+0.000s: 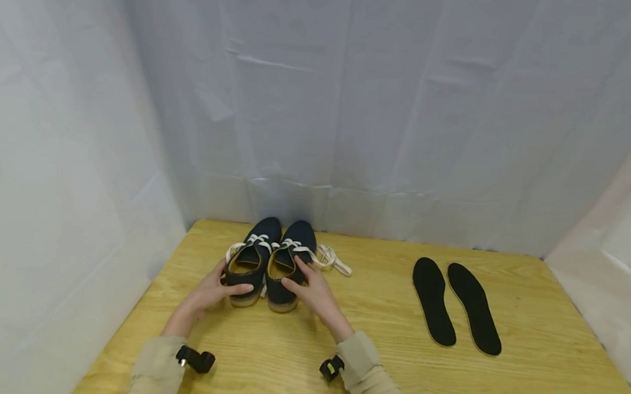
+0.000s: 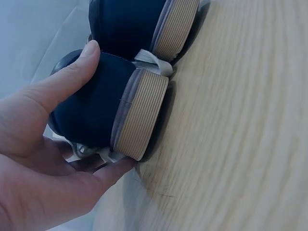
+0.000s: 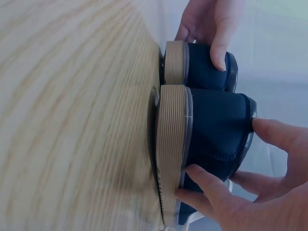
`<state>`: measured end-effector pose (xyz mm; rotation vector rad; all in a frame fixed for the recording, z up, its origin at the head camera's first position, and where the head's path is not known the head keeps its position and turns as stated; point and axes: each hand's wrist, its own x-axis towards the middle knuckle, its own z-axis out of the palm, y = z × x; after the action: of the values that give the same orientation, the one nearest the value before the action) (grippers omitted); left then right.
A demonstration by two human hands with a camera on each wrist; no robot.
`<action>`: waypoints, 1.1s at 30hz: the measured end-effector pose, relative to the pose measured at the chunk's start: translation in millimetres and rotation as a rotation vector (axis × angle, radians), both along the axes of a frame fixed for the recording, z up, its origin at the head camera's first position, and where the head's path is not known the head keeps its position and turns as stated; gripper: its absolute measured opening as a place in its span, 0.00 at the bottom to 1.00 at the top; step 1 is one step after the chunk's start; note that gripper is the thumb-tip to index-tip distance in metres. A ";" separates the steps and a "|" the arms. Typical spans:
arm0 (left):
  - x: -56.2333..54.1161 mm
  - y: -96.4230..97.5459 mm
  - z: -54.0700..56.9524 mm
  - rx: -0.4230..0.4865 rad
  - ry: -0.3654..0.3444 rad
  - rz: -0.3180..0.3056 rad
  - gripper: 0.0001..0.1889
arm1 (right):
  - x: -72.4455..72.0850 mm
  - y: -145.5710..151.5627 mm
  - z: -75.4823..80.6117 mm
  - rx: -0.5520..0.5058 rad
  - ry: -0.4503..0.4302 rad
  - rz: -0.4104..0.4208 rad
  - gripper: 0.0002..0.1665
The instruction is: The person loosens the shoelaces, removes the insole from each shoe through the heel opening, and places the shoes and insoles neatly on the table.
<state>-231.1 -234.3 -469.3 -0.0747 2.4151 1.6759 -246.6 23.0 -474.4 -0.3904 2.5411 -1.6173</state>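
Two dark navy lace-up shoes with white laces stand side by side on the table, toes pointing away. My left hand [image 1: 208, 291] grips the heel of the left shoe [image 1: 268, 228], the thumb across its back and the fingers along its outer side. At the right shoe [image 1: 301, 233], my right hand [image 1: 316, 292] holds the heel part, thumb at the collar and fingers against the outer side. In the right wrist view, fingertips touch the ribbed tan sole [image 3: 172, 130]. A white lace [image 2: 153, 61] hangs between the heels in the left wrist view.
Two black insoles, a left one [image 1: 435, 301] and a right one [image 1: 474, 309], lie on the right part of the wooden table [image 1: 372, 339]. Loose lace ends [image 1: 334, 259] trail beside the right shoe. White sheeting [image 1: 354, 103] closes off the back and sides.
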 end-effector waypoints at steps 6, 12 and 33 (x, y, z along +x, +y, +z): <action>-2.2 -1.0 -0.4 0.001 0.007 0.002 0.59 | -2.6 -1.8 -1.7 0.006 0.013 0.000 0.40; 0.3 0.8 -6.0 -0.074 0.059 0.006 0.60 | -4.3 1.9 -1.2 0.009 0.027 0.037 0.40; 65.2 46.4 10.1 -0.505 0.247 0.072 0.26 | 10.3 96.4 25.2 0.014 0.252 -0.033 0.14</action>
<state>-165.9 -188.0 -459.2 -0.0287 3.0012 1.1127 -236.3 119.5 -449.2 -0.5882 2.7508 -1.6559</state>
